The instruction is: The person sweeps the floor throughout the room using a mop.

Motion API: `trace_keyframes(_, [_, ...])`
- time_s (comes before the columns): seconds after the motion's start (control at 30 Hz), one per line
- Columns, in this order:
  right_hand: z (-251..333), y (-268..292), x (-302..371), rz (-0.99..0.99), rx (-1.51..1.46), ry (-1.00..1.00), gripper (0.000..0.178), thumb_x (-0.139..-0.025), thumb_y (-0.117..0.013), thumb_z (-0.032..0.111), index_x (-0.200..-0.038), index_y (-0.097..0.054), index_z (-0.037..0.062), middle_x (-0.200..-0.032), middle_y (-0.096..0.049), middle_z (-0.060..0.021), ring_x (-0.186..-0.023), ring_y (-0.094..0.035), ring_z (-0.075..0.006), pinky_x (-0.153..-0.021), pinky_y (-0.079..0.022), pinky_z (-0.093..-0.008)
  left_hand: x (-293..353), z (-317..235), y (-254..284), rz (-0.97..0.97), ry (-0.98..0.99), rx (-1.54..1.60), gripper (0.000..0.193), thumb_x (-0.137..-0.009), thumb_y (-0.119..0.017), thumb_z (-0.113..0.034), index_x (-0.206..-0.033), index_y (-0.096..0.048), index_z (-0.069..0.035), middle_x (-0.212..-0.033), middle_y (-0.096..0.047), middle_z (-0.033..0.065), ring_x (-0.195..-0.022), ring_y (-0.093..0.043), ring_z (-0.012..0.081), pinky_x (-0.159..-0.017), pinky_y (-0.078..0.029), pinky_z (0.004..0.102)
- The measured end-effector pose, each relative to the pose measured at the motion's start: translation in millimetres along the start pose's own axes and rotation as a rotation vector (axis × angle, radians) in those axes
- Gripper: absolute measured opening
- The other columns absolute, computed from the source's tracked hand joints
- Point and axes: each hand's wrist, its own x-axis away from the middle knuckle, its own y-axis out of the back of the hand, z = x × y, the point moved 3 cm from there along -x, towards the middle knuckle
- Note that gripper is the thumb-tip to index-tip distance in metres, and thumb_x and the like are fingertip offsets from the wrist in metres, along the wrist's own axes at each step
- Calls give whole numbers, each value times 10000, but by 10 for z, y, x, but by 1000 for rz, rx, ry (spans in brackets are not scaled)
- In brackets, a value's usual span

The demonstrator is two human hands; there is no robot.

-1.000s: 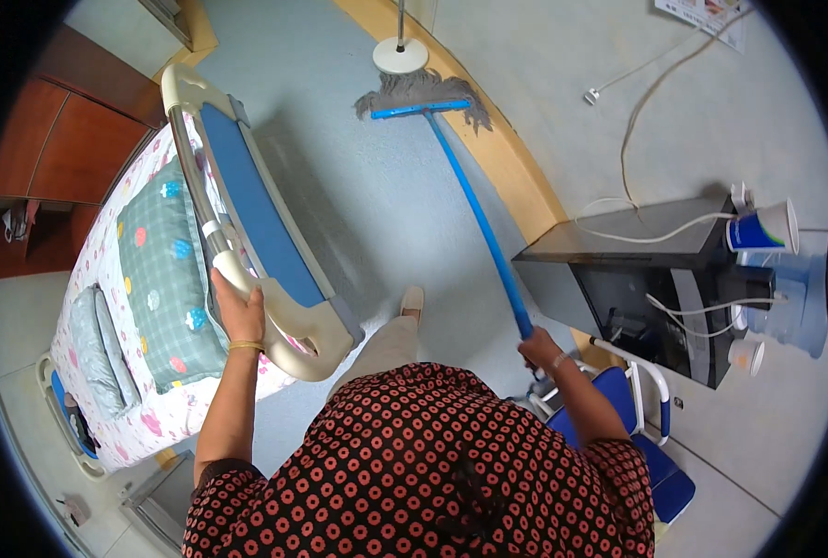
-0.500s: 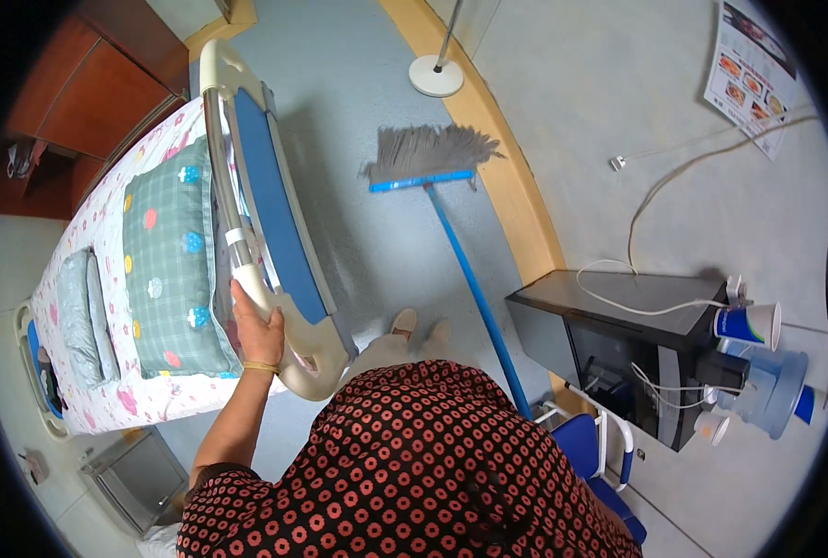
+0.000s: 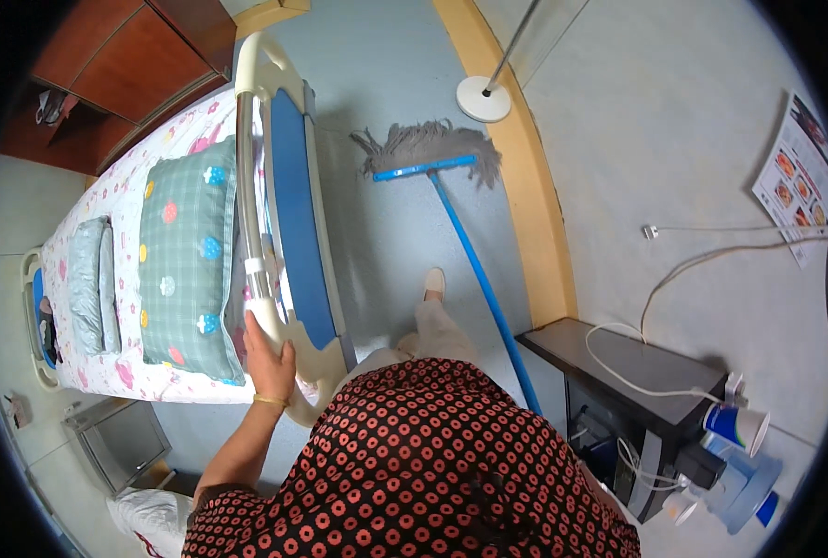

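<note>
My left hand [image 3: 271, 368] lies on the cream end of the bed's headboard rail [image 3: 261, 312], its index finger stretched along the rail and its thumb apart. A yellowish band circles that wrist. My right hand is out of sight. A mop with a grey string head [image 3: 426, 141] and blue bar lies against the grey floor ahead of me. Its blue handle [image 3: 482, 279] slants down to the right and disappears behind my patterned top, so whatever holds its upper end is hidden.
The bed [image 3: 186, 386] with a green checked pillow [image 3: 186, 265] stands at left. Ahead is a round white stand base [image 3: 483, 99] by the wall skirting. A dark cabinet [image 3: 628, 358] with cables, a paper cup [image 3: 737, 429] and a blue water bottle [image 3: 744, 488] is at right.
The mop head has swung, its strings now spread to both sides of the bar. One foot has stepped forward. My left hand has slid nearer along the rail.
</note>
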Motion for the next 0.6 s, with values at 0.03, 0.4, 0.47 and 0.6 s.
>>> trace_keyframes(0.03, [168, 128, -185, 3, 44, 40, 302, -617, -577, 141, -828, -469, -45, -705, -542, -167, -725, -537, -277, -640, -410, -341, 14, 14, 24, -30, -18, -54, 710, -644, -538, -31, -1224, -131, 1, -1103, -325, 250, -1001, -351, 381, -857, -298, 374])
trace_keyframes(0.4, [3336, 1013, -1714, 416, -575, 433, 178, -715, -510, 216, -679, -423, 64, -515, -428, -22, -423, -435, -111, -385, -371, -259, -114, -292, -53, -49, -346, -364, 533, -603, -533, -18, -1100, -341, -35, -1105, -326, 209, -1035, -312, 396, -869, -263, 469])
trace_keyframes(0.47, [3757, 941, -2088, 405, -750, 343, 191, -717, -506, 222, -703, -419, 53, -551, -432, -35, -434, -440, -126, -383, -375, -277, -280, -547, -113, -59, -391, -332, 472, -589, -551, -25, -1040, -416, -58, -1052, -368, 187, -1004, -342, 376, -857, -286, 462])
trace_keyframes(0.6, [4559, 767, -2002, 584, -784, 202, 185, -719, -503, 205, -757, -428, 40, -600, -451, -56, -450, -452, -159, -395, -402, -313, -893, -1350, -670, 131, -225, 118, 386, -712, -556, -177, -1033, -436, 0, -1110, -387, 173, -941, -449, 291, -789, -379, 330])
